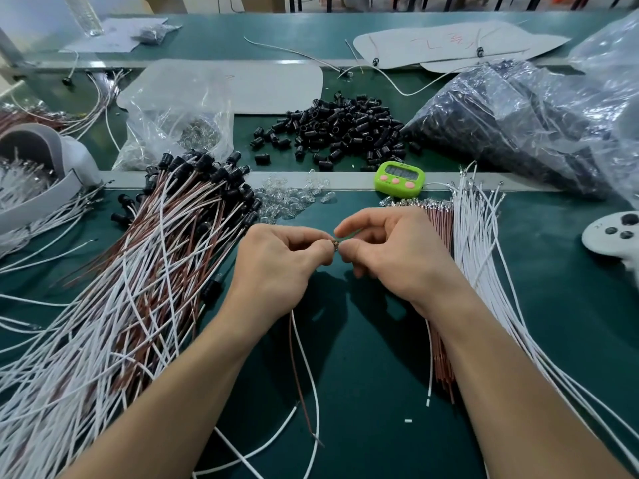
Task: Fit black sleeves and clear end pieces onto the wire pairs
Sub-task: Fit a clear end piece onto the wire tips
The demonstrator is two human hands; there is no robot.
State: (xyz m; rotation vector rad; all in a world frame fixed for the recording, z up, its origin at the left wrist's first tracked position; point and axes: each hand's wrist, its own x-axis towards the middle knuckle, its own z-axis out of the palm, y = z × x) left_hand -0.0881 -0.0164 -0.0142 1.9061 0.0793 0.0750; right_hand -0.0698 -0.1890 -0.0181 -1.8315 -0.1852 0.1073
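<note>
A green counter (pixel 380 340) is carrying everything. A large clear bag (pixel 518 122) packed with black sleeves is slumping across its far right corner. A heap of wire pairs (pixel 138 271), their far ends already wearing black sleeves, is fanning over the left side toward the near left corner. A straight bundle of bare wires (pixel 473 229), white and brown, is lying along the right side, partly under the right forearm. A loose pile of black sleeves (pixel 345 129) is sitting beyond the middle, with a smaller bag (pixel 179 126) of clear pieces to its left. Near the centre, the left hand (pixel 276 264) and right hand (pixel 390 250) are meeting fingertip to fingertip. Each is pinching the top end of one wire pair (pixel 311 369) between thumb and forefinger, and its white and brown tails are trailing toward the near edge. A green timer (pixel 400 178) is lying just behind the hands. Loose clear end pieces (pixel 290 195) are lying scattered to the timer's left.
</note>
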